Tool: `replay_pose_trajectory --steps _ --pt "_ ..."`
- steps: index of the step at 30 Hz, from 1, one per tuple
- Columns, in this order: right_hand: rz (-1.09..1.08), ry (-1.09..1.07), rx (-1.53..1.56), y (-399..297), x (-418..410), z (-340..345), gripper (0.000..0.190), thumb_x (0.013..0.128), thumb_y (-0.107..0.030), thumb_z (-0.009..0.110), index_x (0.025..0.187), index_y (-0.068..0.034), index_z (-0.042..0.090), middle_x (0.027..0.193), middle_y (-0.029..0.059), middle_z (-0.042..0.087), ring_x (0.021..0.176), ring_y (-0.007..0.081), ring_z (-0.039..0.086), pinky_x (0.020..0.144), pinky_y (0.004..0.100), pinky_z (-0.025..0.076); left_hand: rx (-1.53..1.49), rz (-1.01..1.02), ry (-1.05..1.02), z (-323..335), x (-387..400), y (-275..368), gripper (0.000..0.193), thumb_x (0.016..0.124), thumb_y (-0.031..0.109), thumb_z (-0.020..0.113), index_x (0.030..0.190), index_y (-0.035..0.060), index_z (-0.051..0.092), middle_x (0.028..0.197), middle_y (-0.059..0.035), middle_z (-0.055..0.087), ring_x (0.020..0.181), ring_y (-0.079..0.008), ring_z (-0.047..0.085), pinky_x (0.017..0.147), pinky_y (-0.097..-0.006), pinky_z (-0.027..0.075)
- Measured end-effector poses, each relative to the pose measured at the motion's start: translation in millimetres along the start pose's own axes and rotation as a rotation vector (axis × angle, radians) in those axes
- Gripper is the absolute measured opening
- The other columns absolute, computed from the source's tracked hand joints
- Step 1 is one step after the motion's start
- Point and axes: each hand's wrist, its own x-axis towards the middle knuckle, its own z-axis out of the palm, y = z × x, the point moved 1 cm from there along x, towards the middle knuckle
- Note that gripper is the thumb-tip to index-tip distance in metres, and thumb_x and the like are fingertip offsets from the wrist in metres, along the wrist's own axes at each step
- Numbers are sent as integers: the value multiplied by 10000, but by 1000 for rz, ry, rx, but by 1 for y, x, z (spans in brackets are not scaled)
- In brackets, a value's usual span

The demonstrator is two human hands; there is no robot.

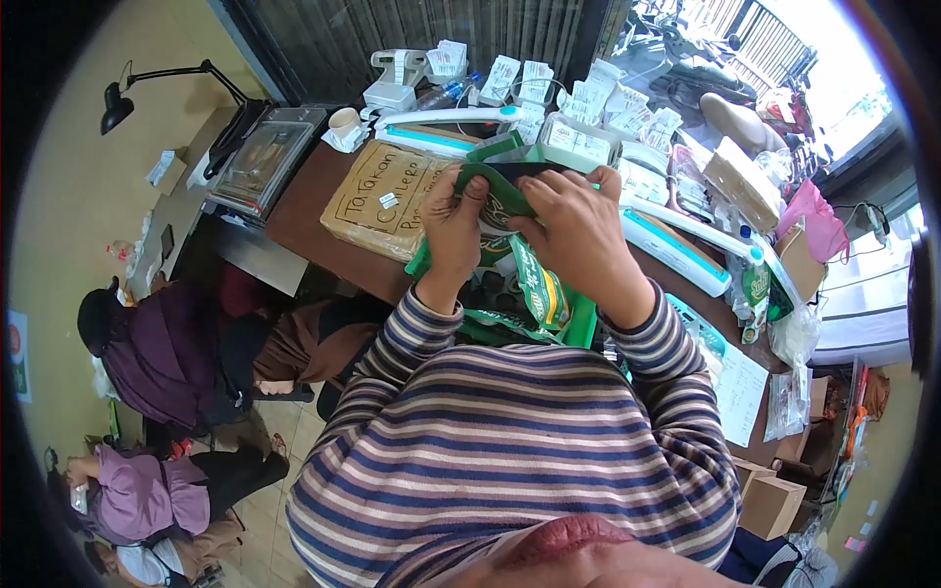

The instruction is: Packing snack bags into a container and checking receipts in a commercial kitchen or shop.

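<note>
Both my hands hold a green printed pouch (500, 195) in front of my chest, its top edge parted and dark inside. My left hand (459, 220) pinches its left side, the thumb on the front. My right hand (570, 213) grips the right side, with the fingers over the upper edge. Below the hands a green basket (584, 323) holds several green pouches, one with a yellow patch (544, 294) leaning at its right. A tape-wrapped cardboard block (375, 195) with handwriting lies left of my left hand.
A white and teal bag sealer (676, 250) lies right of my hands, another (434, 132) beyond them. Stacks of printed labels (581, 140), a label printer (393, 81) and a tape roll (344, 121) stand along the back. A paper sheet (739, 389) lies at right. Several people are at left.
</note>
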Motion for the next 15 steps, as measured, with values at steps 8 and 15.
replay_pose_trajectory --steps 8,15 --pt "-42 -79 100 13 4 7 102 776 -190 568 821 -100 584 797 74 600 801 266 594 944 597 167 -53 -66 20 -3 0 -6 118 854 128 562 828 13 563 775 21 536 690 -42 465 615 -180 381" --pt "22 -45 44 17 8 17 149 783 -178 560 894 -88 518 628 100 582 670 292 598 956 589 150 -69 -80 84 2 5 -2 134 853 151 569 830 19 572 737 8 571 632 -36 491 571 -180 408"
